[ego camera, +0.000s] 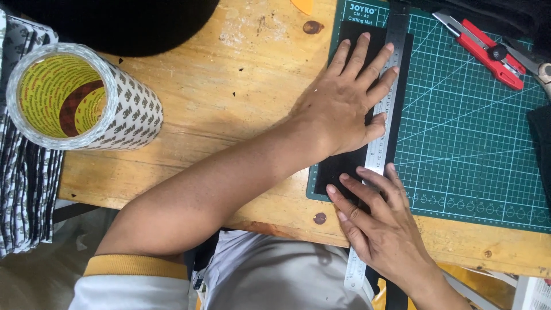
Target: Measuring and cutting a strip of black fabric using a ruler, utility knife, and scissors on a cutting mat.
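Note:
A black strip of material (348, 162) lies along the left edge of a green cutting mat (470, 132). A long steel ruler (391, 86) rests lengthwise on the strip and hangs past the table's near edge. My left hand (347, 100) presses flat on the strip and ruler, fingers spread toward the far side. My right hand (376, 221) lies near the mat's front edge, fingers flat on the strip's lower end and touching the ruler. Neither hand grips anything.
A red utility knife (485, 51) lies at the mat's far right, beside a metal tool (536, 66). A patterned roll of tape or sheet (83, 97) lies on the wooden table (229, 97) at left. A dark round object (115, 23) sits at the far left.

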